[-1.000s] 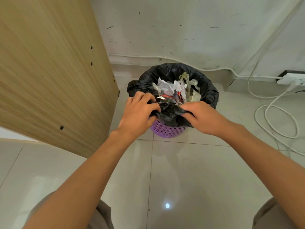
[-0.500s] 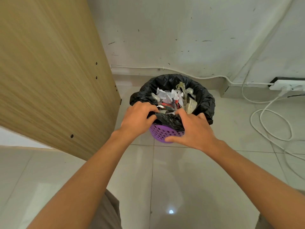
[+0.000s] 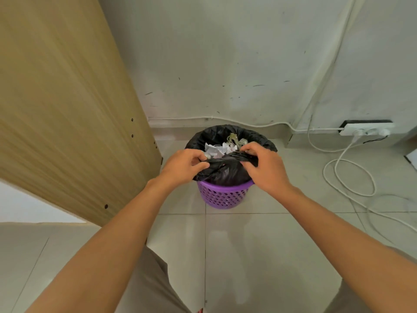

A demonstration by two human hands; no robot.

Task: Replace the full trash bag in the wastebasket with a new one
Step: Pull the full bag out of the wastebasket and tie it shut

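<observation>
A purple perforated wastebasket (image 3: 222, 196) stands on the tiled floor near the wall. A black trash bag (image 3: 225, 170) lines it, stuffed with crumpled white paper (image 3: 216, 150) and other scraps. The bag's near edge is lifted off the rim and bunched up. My left hand (image 3: 182, 166) pinches that bunched edge at its left end. My right hand (image 3: 264, 166) pinches it at the right end. The far part of the bag is still folded over the basket's rim.
A tall wooden panel (image 3: 67, 109) stands close on the left of the basket. White cables (image 3: 347, 175) loop over the floor on the right, running to a power strip (image 3: 367, 129) by the wall. The scuffed wall (image 3: 225, 64) is right behind the basket.
The view has pulled back and up from the basket. My right hand has moved from the basket's front onto the bag's edge, and both hands have raised the near edge off the rim.
</observation>
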